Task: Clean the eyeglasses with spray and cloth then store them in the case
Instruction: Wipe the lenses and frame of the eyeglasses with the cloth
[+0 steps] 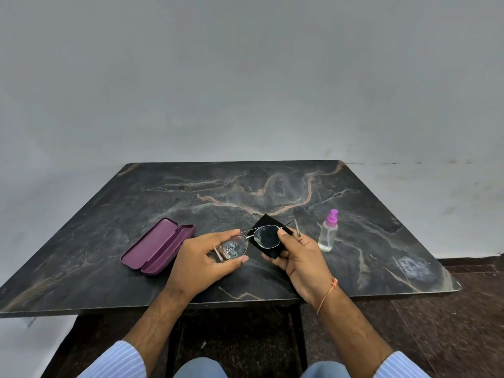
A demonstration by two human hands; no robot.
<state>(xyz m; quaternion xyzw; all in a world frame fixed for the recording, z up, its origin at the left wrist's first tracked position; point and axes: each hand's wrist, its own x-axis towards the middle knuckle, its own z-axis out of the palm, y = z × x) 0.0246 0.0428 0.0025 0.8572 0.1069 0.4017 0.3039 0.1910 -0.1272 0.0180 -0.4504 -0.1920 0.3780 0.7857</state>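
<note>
Thin metal-framed eyeglasses (246, 240) are held above the dark marble table (245, 192). My left hand (204, 257) pinches the left lens, which is beaded with droplets, between thumb and fingers. My right hand (300, 257) holds a black cloth (266, 223) behind the right lens, its thumb pressing on the lens edge. A clear spray bottle (328, 234) with a purple nozzle stands upright just right of my right hand. The purple glasses case (158, 246) lies open on the table to the left of my left hand.
A grey wall rises behind the table. The table's front edge (109, 309) lies close to my body, with dark floor to the right and my knees below. A whitish smear (414, 266) marks the table's right front part.
</note>
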